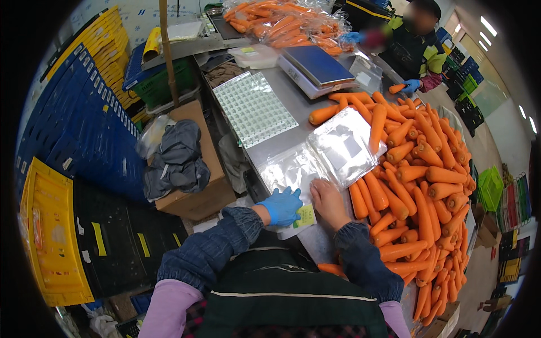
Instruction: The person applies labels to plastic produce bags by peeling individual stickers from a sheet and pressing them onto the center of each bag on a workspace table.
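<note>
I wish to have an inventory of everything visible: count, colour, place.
table: one, grey, centre
carrots: many, orange, heaped right
bagged carrots: many, orange, far end
bags: several, clear, before the person
label: one, yellowish, near edge
sheet: one visible, greenish, table's left
scale: one, blue top, behind bags
box: one, brown, left
cloth: heap, grey, on box
crates: many, blue, yellow, black, left
worker: one, dark clothes, upper right
left fingers: blue glove, on bags
right fingers: bare, on bags

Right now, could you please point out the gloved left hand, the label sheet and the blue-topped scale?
Left hand [283, 207]: head view, its gloved back.
Label sheet [255, 108]: head view, middle of its face.
Blue-topped scale [318, 63]: head view, its flat top.
</note>
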`<action>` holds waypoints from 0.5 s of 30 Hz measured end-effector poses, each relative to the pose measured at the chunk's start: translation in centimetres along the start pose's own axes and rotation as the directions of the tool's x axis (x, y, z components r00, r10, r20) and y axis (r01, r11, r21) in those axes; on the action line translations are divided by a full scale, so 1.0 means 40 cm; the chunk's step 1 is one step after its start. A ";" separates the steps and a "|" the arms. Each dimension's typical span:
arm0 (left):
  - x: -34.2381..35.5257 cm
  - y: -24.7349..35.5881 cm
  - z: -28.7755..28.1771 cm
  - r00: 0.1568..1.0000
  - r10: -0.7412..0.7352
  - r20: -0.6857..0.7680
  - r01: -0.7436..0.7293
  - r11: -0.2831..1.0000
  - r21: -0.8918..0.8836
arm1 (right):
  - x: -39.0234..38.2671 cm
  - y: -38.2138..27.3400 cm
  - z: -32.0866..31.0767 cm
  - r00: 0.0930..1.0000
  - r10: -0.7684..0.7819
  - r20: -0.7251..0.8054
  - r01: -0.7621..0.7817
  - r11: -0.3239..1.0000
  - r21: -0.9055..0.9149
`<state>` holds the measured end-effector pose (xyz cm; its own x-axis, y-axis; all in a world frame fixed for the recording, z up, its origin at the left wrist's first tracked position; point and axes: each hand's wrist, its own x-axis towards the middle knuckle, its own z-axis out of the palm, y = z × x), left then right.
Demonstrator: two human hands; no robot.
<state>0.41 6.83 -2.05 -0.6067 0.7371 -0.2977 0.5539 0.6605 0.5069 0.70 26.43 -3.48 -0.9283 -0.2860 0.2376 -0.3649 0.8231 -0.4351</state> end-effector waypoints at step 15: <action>0.032 0.035 -0.017 0.988 -0.114 0.104 0.113 0.993 0.014 | 0.110 0.043 0.051 0.997 0.068 0.024 -0.060 0.970 -0.234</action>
<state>0.00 8.60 -1.18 -0.6030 0.6679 -0.4362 0.4894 0.7416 0.4588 -4.16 25.59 -4.93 -0.9524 -0.2410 0.1868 -0.2813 0.9308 -0.2332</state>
